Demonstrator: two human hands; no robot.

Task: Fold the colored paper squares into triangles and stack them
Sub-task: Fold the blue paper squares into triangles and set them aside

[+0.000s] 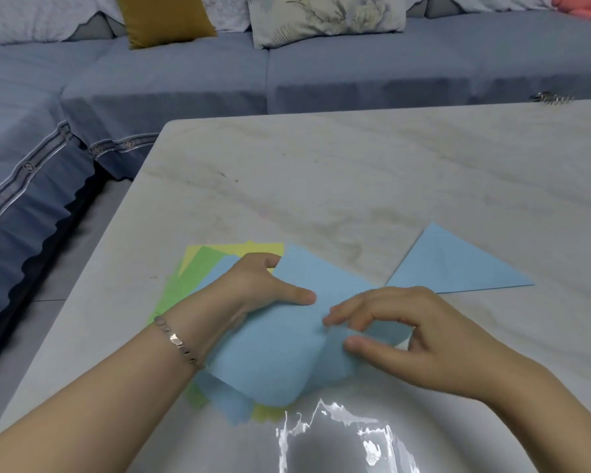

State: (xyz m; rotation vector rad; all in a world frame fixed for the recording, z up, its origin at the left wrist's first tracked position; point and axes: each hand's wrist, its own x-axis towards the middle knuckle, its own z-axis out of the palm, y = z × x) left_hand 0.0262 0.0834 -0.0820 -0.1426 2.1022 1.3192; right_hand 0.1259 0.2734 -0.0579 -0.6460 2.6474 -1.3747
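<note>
Folding is under way on the second blue sheet (270,363), which lies on top of the pile (191,278) of yellow, green and blue squares at the near left of the desk (321,172).

The left hand (253,285) steadies it: thumb stretched flat on the paper, fingers curled at the sheet's far edge, where I can't see whether they tuck under. So that grip is closed on the sheet, though how firmly is hard to say.

The right hand (417,336) has the action. Its grip is a narrow pinch, thumb and fingertips nipped on a corner, and the paper bulges in a soft roll with no crease pressed in.

One triangle (458,268) is done, lying flat to the right of the pile and well apart from it.

My read: early in the job, one finished, one in hand, several squares waiting underneath.

The next move calls for carrying that pinched corner across to the opposite corner, matching the edges before anything is flattened. Then a finger runs along the fold while the left thumb stops the sheet sliding on the pile.

As for writing or brands, nothing readable. The papers are plain and the desk carries no label.
</note>
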